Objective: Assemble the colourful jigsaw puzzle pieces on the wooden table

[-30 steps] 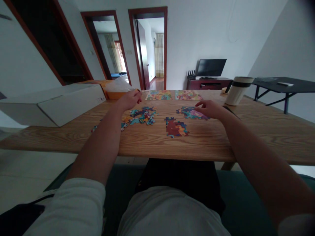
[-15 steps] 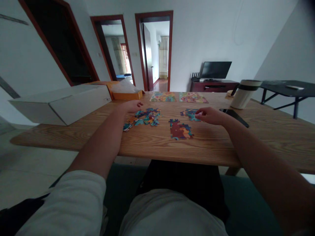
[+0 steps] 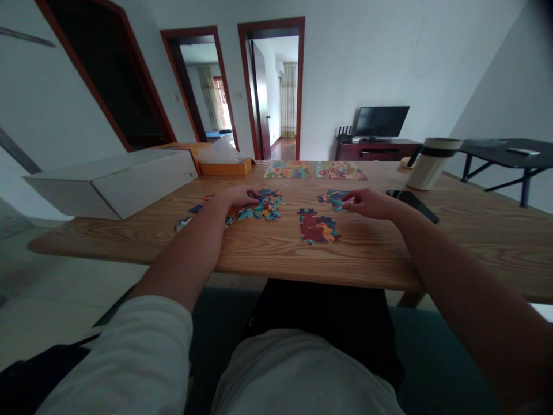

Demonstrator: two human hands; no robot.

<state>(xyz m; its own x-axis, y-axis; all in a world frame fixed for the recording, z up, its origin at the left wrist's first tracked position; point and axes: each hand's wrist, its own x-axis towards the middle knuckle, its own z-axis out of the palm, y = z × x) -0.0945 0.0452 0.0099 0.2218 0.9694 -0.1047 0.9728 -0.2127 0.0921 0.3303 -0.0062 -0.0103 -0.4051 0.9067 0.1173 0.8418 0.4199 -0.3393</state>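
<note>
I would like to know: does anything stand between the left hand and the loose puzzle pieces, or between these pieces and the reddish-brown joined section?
Nothing visible does. The left hand is right at the loose puzzle pieces, and between them and the reddish-brown joined section only wooden tabletop shows.

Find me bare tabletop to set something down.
Table: bare between the loose pieces and the brown puzzle section, and from that section to the near edge. Crowded: left hand by the loose pieces, right hand at the blue section.
</note>
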